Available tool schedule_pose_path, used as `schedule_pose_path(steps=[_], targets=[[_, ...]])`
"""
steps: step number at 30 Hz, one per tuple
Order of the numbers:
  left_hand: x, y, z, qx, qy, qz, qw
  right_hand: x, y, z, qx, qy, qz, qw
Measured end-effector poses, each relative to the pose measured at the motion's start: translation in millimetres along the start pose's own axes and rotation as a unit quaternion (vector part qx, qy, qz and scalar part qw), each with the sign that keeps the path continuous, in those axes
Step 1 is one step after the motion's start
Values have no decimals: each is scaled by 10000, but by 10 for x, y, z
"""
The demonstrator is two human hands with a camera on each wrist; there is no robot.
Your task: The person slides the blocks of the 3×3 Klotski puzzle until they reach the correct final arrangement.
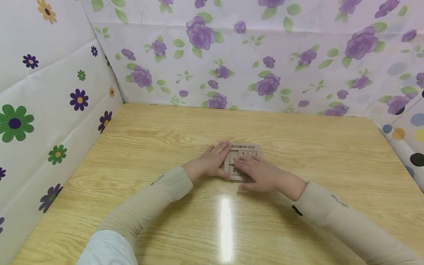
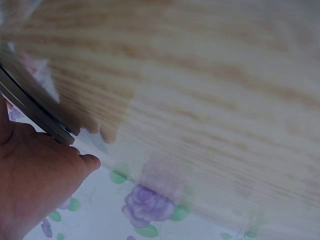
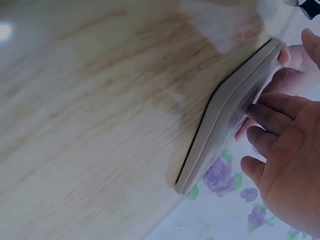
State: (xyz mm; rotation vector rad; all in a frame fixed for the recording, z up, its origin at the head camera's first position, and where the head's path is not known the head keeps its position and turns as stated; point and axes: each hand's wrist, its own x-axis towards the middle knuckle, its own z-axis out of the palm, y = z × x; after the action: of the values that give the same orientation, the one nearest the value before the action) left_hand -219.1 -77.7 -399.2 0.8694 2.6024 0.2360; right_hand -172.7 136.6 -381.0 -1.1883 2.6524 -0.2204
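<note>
Head view: rests left hand [image 1: 214,162], with thumb spread from extended fingers, against left edge of number puzzle [image 1: 246,147] on worktop [image 1: 172,141]; touches tiles [image 1: 234,170] with relaxed right hand [image 1: 263,174], gripping nothing with either

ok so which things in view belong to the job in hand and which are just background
In the job:
- number puzzle
- its tiles
- left hand
- right hand

Just background:
- wooden table
- purple-flowered sheet
- dotted sheet
</note>
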Motion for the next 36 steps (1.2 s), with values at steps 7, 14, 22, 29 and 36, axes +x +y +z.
schedule_pose_path(steps=[7,14,22,29,36], targets=[[11,-14,9,-3,30,-2,10000,-5,-16,-9,-45,13,-86,10000],[3,-11,4,-3,19,3,10000,-10,-34,4,-174,59,-93,9998],[-3,5,-3,11,2,-16,10000,-43,-7,-19,114,98,18,9999],[-9,18,-10,-32,-23,-15,10000,-34,127,-65,116,112,551,9983],[-15,15,-16,-39,-22,-15,10000,39,130,-48,188,76,352,9992]])
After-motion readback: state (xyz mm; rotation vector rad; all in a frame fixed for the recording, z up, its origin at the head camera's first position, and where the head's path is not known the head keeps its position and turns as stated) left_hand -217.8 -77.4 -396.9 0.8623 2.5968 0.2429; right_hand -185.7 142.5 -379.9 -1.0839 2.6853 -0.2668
